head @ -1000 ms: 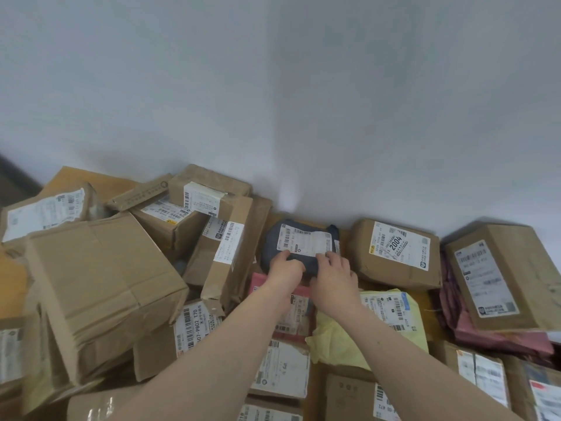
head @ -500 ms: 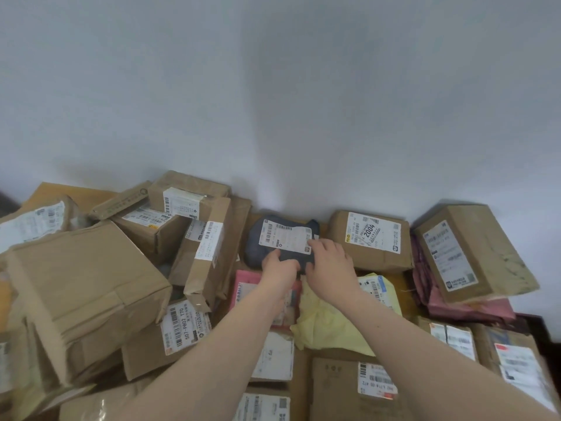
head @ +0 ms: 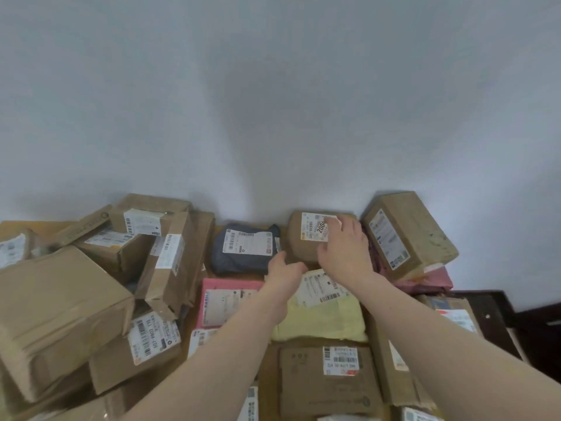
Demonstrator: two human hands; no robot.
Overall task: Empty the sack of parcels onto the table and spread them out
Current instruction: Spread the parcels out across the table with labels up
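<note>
Several labelled parcels cover the table against a white wall. A dark grey bag parcel (head: 243, 250) lies at the back, free of both hands. My left hand (head: 283, 268) hovers just to its right, fingers loosely apart, holding nothing. My right hand (head: 344, 247) rests with spread fingers on the brown box marked 2004 (head: 303, 238), covering part of its label. Below the hands lie a yellow bag (head: 321, 320) and a pink bag (head: 224, 299). No sack is in view.
A big brown box (head: 57, 314) and a heap of cartons (head: 158, 238) fill the left side. A tilted box (head: 409, 232) leans on pink bags at the right. More cartons (head: 328, 381) lie near me. Dark furniture (head: 534, 323) stands beyond the table's right edge.
Both hands have let go of the dark grey bag. My right hand moved right onto the 2004 box; my left hand drew back to the bag's right side. The view shifted.
</note>
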